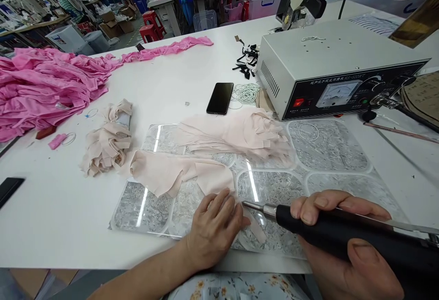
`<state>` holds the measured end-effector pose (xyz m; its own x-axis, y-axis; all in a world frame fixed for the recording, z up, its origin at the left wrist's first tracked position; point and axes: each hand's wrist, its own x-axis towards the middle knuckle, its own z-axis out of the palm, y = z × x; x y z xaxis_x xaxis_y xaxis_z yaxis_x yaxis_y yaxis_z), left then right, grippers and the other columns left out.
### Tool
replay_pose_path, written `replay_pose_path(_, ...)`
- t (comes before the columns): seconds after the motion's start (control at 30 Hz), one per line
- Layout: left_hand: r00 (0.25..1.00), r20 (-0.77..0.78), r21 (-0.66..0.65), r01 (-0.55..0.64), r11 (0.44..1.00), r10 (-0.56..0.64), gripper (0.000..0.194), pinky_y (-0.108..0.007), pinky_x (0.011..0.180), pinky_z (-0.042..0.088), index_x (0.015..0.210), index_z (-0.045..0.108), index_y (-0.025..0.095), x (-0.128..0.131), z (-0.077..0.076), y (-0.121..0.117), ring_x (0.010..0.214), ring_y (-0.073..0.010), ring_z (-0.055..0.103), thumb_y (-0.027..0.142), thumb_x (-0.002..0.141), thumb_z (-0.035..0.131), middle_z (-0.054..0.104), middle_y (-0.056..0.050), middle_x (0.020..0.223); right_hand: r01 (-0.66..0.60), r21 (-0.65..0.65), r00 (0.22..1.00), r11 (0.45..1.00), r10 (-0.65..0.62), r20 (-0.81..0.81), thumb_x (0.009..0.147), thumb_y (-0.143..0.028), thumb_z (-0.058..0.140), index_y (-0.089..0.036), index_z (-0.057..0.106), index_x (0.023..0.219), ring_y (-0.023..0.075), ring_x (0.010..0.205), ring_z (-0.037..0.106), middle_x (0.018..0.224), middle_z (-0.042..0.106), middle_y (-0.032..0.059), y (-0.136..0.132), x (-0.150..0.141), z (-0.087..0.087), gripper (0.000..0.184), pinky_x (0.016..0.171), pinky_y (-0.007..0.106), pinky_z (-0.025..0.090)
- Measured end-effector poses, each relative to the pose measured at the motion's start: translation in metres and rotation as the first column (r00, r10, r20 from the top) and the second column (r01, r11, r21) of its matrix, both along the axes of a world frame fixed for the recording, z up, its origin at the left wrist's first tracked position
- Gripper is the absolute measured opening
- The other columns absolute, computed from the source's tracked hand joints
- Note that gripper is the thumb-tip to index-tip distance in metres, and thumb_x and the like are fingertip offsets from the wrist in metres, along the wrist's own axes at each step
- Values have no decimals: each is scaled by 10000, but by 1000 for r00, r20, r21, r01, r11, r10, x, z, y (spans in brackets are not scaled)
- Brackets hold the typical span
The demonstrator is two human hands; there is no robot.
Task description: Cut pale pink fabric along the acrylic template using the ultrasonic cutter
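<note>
My left hand [219,224] presses a cut piece of beige fabric [181,169] against the clear patterned mat [270,188], its fingers bent and close together on the cloth's edge. In my right hand [350,245] is a handheld ultrasonic welder [318,224], a thick black grip with a slim metal tip. That tip points left and is close to my left fingers, by the fabric; whether it touches the cloth I cannot tell. A small beige strip [256,227] lies just below the tip. Behind, a stack of beige pieces [236,133] rests on the mat.
A grey power box [343,66] with a meter and red switch stands at the back right. A phone [220,98] and coiled white cord [245,93] lie beside it. Pink fabric [51,85] is heaped at left, near a bundle of beige cloth [108,142].
</note>
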<state>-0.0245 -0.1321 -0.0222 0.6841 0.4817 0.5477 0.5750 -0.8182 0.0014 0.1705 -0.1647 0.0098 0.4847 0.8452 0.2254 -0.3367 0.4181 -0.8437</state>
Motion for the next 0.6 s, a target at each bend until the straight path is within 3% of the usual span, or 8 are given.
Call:
replay_pose_path(0.2, 996, 28, -41, 87, 995, -86, 164, -411, 899, 570, 975, 647, 69, 0, -1, 5, 1065, -289, 669, 227, 930, 641, 705, -132, 952, 2, 32, 1000, 999, -2, 7, 757, -296, 649, -271, 637, 905, 148, 553, 536, 774, 558, 4, 3, 1, 1, 150, 529, 385, 533)
replay_pose_path(0.6, 996, -2, -73, 92, 993, -92, 239, -388, 884, 597, 1035, 655, 97, -3, 0, 8, 1069, -289, 675, 290, 898, 691, 700, -110, 950, 31, 48, 999, 998, -32, 19, 752, -280, 641, -266, 648, 888, 148, 530, 547, 772, 572, 6, 4, 0, 5, 137, 504, 395, 532)
